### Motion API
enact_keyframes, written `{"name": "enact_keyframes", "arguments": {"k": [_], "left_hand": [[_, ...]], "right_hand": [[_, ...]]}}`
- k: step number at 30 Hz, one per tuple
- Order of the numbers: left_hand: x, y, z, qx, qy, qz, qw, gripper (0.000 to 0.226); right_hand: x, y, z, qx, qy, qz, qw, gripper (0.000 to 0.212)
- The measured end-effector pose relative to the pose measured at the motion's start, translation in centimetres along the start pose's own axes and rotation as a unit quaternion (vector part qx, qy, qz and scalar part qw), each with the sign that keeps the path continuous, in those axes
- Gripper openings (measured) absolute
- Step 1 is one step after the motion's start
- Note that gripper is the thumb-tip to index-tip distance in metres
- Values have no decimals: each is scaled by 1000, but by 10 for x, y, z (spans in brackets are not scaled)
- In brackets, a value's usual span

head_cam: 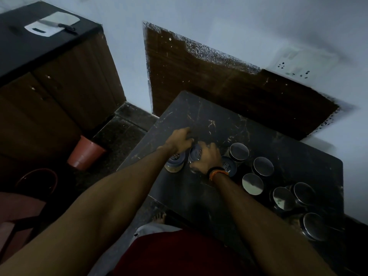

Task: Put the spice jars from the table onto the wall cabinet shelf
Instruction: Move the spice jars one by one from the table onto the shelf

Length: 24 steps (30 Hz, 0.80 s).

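Note:
Several spice jars with round steel lids stand on a dark marble table [209,120], strung from its middle to its right front corner. My left hand [180,139] grips the top of a blue-lidded jar [175,163] near the table's left edge. My right hand [207,157], a black and orange band on its wrist, closes over the neighbouring jar [194,154]. A third blue-lidded jar [229,166] sits just right of my right wrist. Steel-lidded jars follow: one [238,152], another [263,166], a nearer one [253,184]. No wall cabinet shelf is in view.
A dark counter [23,52] with wooden doors stands at far left, a white chopping board [52,23] and a knife [59,25] on it. An orange bucket [85,156] and a dark red tub [37,180] sit on the floor. A wall socket [294,66] is at upper right.

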State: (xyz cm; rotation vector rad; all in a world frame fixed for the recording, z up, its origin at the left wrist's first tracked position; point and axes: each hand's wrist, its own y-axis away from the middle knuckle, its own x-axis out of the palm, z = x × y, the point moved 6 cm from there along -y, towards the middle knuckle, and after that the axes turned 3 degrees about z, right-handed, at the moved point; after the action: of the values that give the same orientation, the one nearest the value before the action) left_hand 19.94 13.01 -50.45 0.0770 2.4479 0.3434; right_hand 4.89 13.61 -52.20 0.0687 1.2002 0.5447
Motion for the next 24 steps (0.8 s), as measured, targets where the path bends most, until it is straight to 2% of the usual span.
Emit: {"name": "enact_keyframes", "arguments": {"k": [4, 7, 11, 13, 16, 18, 21, 22, 24], "left_hand": [[-13, -6, -7, -6, 60, -65, 996, 15], [-22, -11, -14, 4, 103, -96, 990, 17], [-26, -10, -20, -29, 261, -128, 957, 21], [-23, -9, -24, -41, 345, -115, 931, 21], [-12, -3, -41, -55, 435, -20, 899, 30], [-2, 0, -56, -67, 519, 65, 850, 40], [7, 5, -79, -73, 646, 151, 745, 49], [7, 7, -85, -70, 667, 164, 723, 51], [5, 9, -98, -52, 689, 171, 703, 54]], "right_hand": [[-30, -6, -7, 10, -119, -29, 992, 95], [-60, -8, -12, 0, -206, -44, 978, 96], [-108, 0, -14, -66, -283, -85, 953, 89], [-130, 5, -13, -97, -354, -89, 926, 86], [-157, 9, -10, -155, -417, -86, 892, 84], [-170, 12, -9, -180, -437, -86, 877, 82], [-183, 16, -12, -199, -481, -89, 849, 76], [-186, 18, -13, -202, -493, -93, 841, 72], [-193, 20, -16, -209, -513, -107, 825, 65]]}}
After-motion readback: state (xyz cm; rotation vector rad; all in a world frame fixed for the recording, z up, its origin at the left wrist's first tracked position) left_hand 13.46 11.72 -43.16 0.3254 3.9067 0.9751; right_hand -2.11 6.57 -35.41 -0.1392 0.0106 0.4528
